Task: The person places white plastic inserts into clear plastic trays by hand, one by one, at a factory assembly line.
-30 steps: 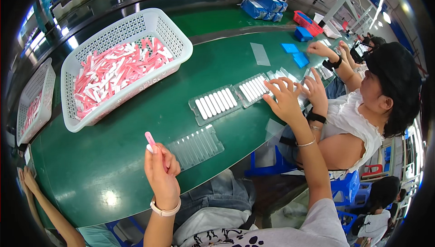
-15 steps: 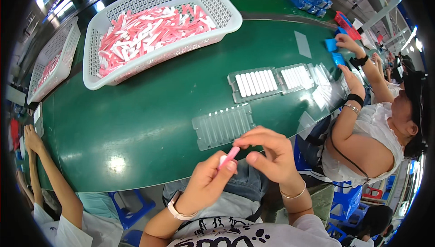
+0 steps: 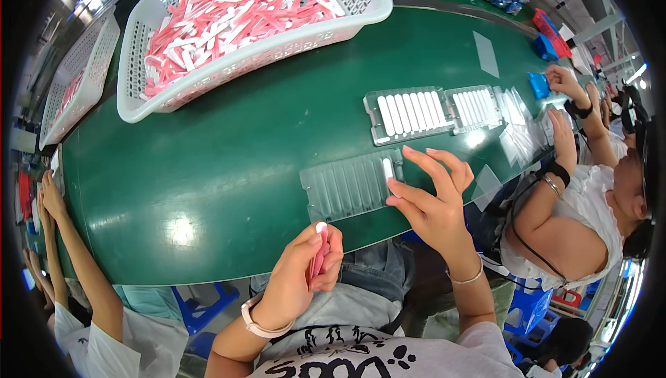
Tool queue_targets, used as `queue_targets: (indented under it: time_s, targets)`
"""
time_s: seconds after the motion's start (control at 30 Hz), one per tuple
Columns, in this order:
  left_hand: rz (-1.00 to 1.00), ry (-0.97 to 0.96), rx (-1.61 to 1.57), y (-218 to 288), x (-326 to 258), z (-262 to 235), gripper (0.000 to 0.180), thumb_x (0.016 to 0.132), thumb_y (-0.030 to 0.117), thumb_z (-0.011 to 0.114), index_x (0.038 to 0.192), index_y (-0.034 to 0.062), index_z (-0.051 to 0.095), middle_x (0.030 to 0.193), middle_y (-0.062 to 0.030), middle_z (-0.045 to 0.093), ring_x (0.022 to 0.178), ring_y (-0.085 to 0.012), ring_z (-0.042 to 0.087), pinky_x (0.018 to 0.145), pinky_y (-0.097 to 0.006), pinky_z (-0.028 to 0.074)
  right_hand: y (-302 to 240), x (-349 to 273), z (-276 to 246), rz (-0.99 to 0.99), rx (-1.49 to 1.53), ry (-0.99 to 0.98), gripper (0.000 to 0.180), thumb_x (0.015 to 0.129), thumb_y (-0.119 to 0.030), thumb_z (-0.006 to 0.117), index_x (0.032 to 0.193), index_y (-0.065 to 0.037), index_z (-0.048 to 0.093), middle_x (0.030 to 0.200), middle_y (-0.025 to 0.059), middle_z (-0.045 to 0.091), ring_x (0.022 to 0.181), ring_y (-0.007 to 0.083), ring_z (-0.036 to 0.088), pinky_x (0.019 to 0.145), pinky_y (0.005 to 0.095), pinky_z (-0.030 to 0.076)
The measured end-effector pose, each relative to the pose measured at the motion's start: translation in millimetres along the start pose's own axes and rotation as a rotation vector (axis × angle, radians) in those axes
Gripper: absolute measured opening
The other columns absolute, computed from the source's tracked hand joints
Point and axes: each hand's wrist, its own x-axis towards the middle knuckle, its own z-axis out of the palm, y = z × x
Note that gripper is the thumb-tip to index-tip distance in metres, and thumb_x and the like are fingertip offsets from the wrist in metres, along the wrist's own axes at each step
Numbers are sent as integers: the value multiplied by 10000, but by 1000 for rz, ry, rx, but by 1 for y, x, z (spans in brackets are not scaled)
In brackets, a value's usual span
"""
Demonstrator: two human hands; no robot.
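Observation:
My left hand [image 3: 305, 263] is closed around a few slim pink sticks [image 3: 319, 254], one white tip poking out above the thumb. Over the clear slotted tray [image 3: 347, 187], my right hand [image 3: 437, 208] pinches the lower end of a white stick [image 3: 387, 167] between thumb and forefinger, its other fingers stretched out. That stick lies at the tray's right-hand slot. The tray's other slots hold no sticks. Just beyond it sits a filled clear tray [image 3: 378, 139] with a row of white sticks, and beside that another filled tray [image 3: 475, 109].
A large white basket [image 3: 253, 55] of pink and white sticks stands at the far left on the green table [image 3: 208, 191]. A second basket [image 3: 80, 83] is farther left. Clear sheets [image 3: 517, 135] lie near a co-worker's hands [image 3: 565, 87] and a blue packet [image 3: 538, 85]. Another person's arms [image 3: 69, 232] reach in at left.
My hands have parted. The right has moved forward to the near tray with a white stick; the left has drawn back with the pink sticks. The view has shifted slightly.

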Motion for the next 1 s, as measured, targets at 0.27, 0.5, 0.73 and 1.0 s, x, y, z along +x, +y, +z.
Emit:
queue_targets:
  time_s: [0.27,0.5,0.73,1.0]
  targets:
    - [-6,122,237,1,5,10,136,975,156,456,962,35,516,761,-10,477,527,-59,342,468,-217,263,0,11,-4,-18,-201,-134,366,711,-464,726,956,-194,691,1319,51,552,1221,286,402,915,467,249]
    - [5,66,505,-2,-2,7,237,982,200,539,1083,7,633,752,27,576,646,-20,470,556,-192,375,-7,10,-17,-2,-171,-218,413,688,-475,739,966,-174,686,1317,44,556,1232,285,400,915,484,236]
    - [5,-45,647,-7,-1,13,233,972,168,554,1107,-8,626,807,7,614,682,-35,522,614,-197,431,-35,24,-33,133,639,-375,285,740,-161,767,1006,-95,688,941,13,641,856,191,543,818,327,355]
    - [-31,33,128,3,1,2,355,1030,301,413,1006,4,606,654,4,468,511,-38,295,476,-202,253,-36,7,-8,-63,498,-119,133,761,-70,677,892,-59,660,900,29,622,798,201,583,681,312,456]
